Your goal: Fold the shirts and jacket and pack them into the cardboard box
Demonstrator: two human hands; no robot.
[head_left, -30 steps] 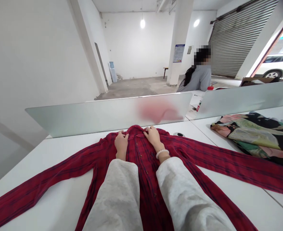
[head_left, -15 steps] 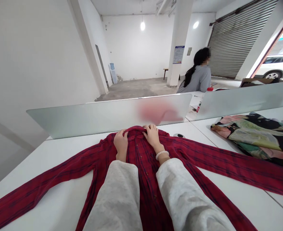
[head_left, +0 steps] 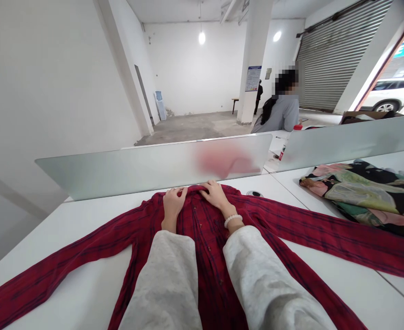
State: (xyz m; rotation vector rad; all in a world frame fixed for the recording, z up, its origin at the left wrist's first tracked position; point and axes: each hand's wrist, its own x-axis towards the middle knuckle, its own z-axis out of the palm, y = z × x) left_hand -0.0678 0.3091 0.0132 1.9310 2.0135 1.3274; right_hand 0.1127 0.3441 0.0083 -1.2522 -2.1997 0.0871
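Note:
A red plaid long-sleeved shirt (head_left: 198, 224) lies face up on the white desk (head_left: 68, 247), its sleeves stretched out to both sides. My left hand (head_left: 173, 204) rests on the shirt's collar area, fingers curled over the fabric. My right hand (head_left: 215, 195), with a pale beaded bracelet (head_left: 232, 221) on its wrist, presses on the other side of the collar. Grey-white sleeves cover both my forearms and hide the shirt's middle.
A frosted glass divider (head_left: 150, 169) stands along the desk's far edge. To the right lies a folded floral fabric (head_left: 363, 195). Beyond the divider sit a seated person in grey (head_left: 282, 110) and a red-capped bottle (head_left: 284, 146). A cable grommet (head_left: 255, 194) is set in the desk.
The raised collar now lies flatter under my hands, and my right hand has turned its fingers inward. A distant dark-clothed person has come into view beside the pillar.

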